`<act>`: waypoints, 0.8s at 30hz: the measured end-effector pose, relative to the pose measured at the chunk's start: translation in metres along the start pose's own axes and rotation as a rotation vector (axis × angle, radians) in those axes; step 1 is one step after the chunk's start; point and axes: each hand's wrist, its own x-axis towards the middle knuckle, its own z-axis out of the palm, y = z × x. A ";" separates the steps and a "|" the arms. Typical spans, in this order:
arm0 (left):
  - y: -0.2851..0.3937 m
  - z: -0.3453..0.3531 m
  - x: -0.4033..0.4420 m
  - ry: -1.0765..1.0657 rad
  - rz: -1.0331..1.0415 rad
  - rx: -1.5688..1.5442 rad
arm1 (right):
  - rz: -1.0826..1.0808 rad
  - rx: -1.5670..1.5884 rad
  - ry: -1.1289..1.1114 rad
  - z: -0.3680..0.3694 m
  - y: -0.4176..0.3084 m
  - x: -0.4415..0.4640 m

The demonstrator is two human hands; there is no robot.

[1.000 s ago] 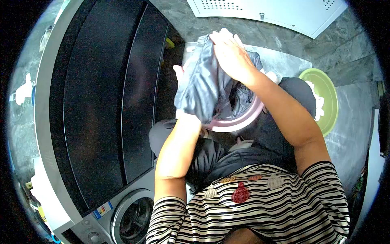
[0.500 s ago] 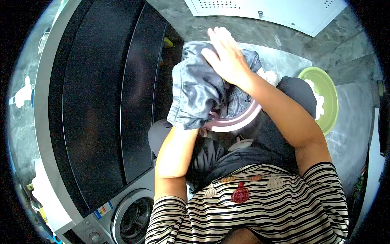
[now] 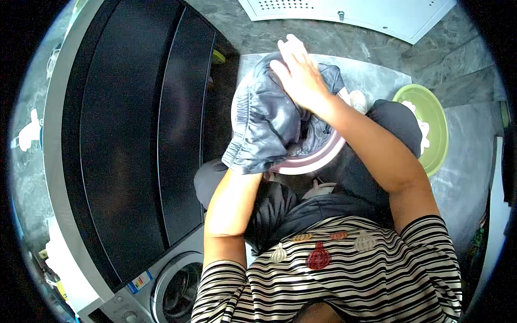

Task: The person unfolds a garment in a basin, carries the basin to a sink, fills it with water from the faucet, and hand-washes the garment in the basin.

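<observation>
A shiny grey-blue garment with a gathered elastic band (image 3: 264,124), perhaps shorts, lies over a pink basin (image 3: 315,161) between my knees. My left forearm reaches up into the garment's opening, and the cloth hides that hand, so its fingers do not show. My right hand (image 3: 302,81) rests against the top of the cloth, palm toward it and fingers extended and partly spread. More grey fabric is bunched inside the basin, under my right wrist.
A green basin (image 3: 441,134) with white cloth (image 3: 424,132) stands to the right of my knee. On the left are a black-fronted cabinet (image 3: 124,124) and a front-loading washing machine (image 3: 180,288). A white perforated panel (image 3: 355,16) is at the far side.
The garment has shifted over my left arm; its elastic band now faces up more and the cloth is more bunched. My right hand has moved only slightly along the fabric.
</observation>
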 end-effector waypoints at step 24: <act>-0.057 0.031 -0.030 0.190 -0.547 -1.691 | -0.562 0.516 -0.450 -0.027 -0.063 -0.036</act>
